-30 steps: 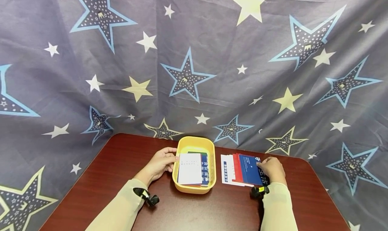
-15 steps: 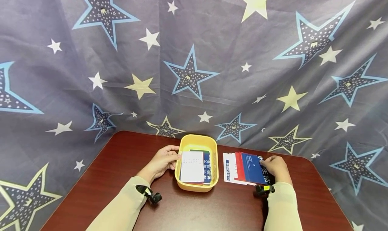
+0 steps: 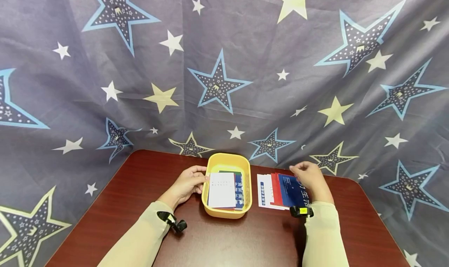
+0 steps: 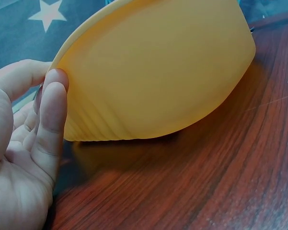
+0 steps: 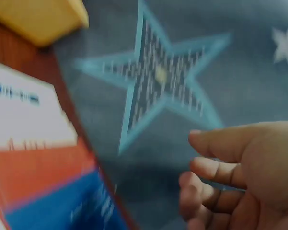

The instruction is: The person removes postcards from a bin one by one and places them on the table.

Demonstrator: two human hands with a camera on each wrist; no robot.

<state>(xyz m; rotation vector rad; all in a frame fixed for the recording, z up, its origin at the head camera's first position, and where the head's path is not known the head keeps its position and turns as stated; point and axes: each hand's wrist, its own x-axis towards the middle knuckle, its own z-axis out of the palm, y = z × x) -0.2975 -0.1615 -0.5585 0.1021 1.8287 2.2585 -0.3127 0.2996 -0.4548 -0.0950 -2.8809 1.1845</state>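
Head view. The left hand (image 3: 186,184) grips the left rim of a yellow bin (image 3: 226,214), thumb and finger close together there; the right hand (image 3: 311,177) extends across the right end of an overlapping row of cards, fingertips by its far edge. The bin stands near the middle of the worktop (image 3: 224,243); inside lies a white card (image 3: 221,190), partly covering a blue printed card (image 3: 239,197). To the bin's right, the row runs from white paper pieces (image 3: 265,198) through a red card (image 3: 276,189) to a dark blue card (image 3: 291,191), rightmost.

Left wrist view. Fingertips bear on the bin's outer wall beside the rim. The wall appears to be thin, smooth plastic, presumably light and fairly stiff; the rim offers a sound hold for steadying it.

Right wrist view, blurred. The thumb and fingers stand loosely apart with nothing between them, clear of the cards at left. The row looks like flat, light paper or thin card, likely to bend or crease if squeezed and to slide piece over piece. The dark blue card would probably be best pinched at its exposed far edge.
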